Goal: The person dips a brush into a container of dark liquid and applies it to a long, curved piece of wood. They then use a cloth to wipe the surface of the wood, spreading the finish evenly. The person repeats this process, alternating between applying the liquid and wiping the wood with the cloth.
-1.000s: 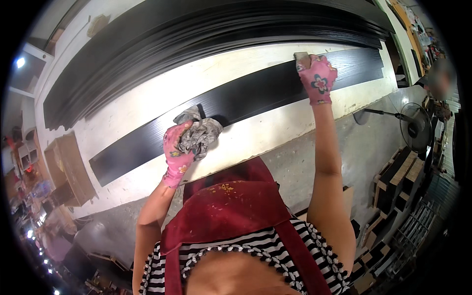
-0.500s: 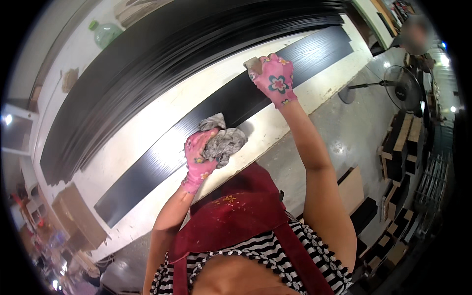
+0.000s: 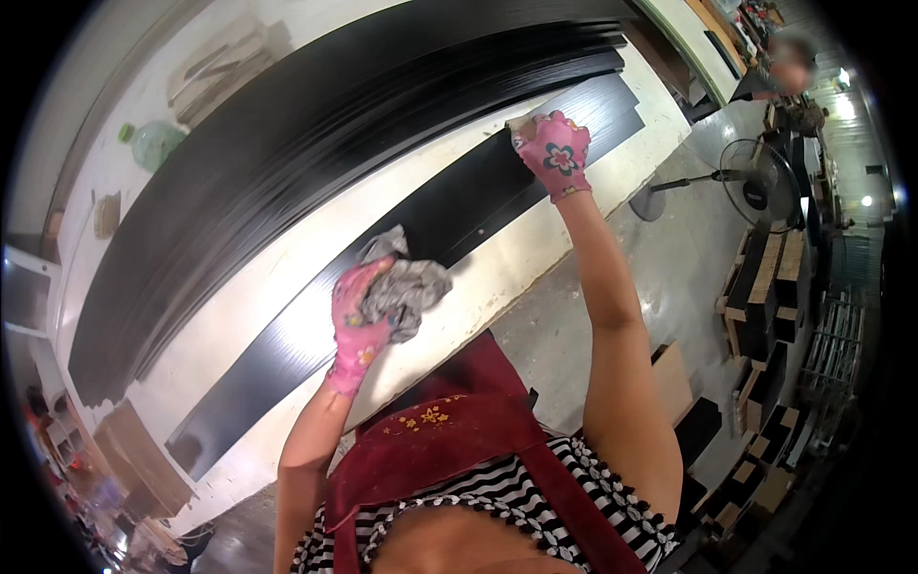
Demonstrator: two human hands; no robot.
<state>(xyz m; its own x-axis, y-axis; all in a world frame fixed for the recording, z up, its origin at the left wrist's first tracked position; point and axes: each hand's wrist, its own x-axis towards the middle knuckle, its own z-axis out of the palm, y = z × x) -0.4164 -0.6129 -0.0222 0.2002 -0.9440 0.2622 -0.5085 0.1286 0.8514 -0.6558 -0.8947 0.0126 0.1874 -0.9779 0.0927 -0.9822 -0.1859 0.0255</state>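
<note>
A long black board (image 3: 277,356) with a wood-grain sheen lies slantwise on the white tabletop in front of me. My left hand (image 3: 356,320), in a pink flowered glove, is closed around a crumpled grey cloth (image 3: 409,289) over the board's near edge, left of its middle. My right hand (image 3: 555,158), gloved alike, is closed on a small beige pad or block (image 3: 521,126) at the board's surface, close to its far right end. What exactly that piece is cannot be made out, since the fingers cover most of it.
Behind the board, a wide stack of black boards (image 3: 239,182) fills the table's far side. A green-tinted plastic bottle (image 3: 155,145) stands beyond it. Cardboard (image 3: 143,459) lies at the table's left end. On the right floor are a fan (image 3: 755,187) and piled wooden pieces (image 3: 765,277); another person stands farther back.
My right hand has slid along the board toward its far right end. The left hand keeps about the same place on the board with the cloth. The whole view has shifted slightly.
</note>
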